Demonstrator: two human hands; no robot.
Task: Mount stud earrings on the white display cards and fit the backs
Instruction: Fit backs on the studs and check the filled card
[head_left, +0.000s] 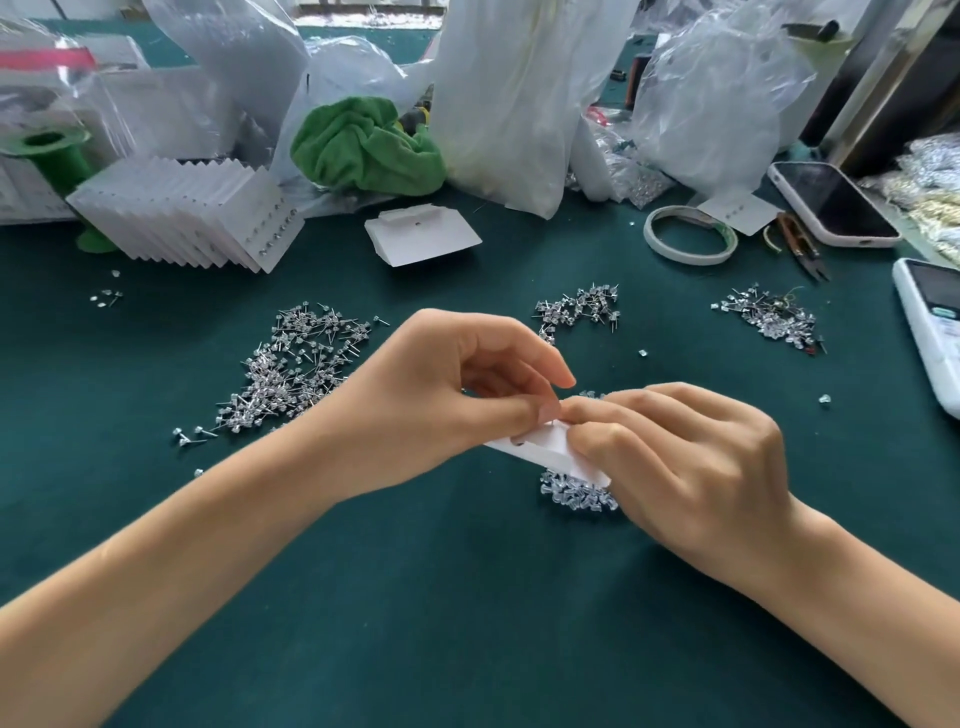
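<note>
The left hand (457, 384) is pinching the near edge of a white display card (545, 449) to steady it above the worktop (467, 597), while the right hand (691, 467) is gripping the card's other end, fingertips pressing at its top edge, seemingly seating a stud or back too small to see. A heap of clear backs (576, 491) is lying just beneath for quick picking, stud piles (296, 364) are waiting further out, and filled cards (197, 218) are standing fanned at the rear left.

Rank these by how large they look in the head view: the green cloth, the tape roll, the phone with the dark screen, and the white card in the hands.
1. green cloth
2. phone
3. tape roll
The white card is mostly hidden by both hands and nearer the camera, so I leave it unranked.
</note>
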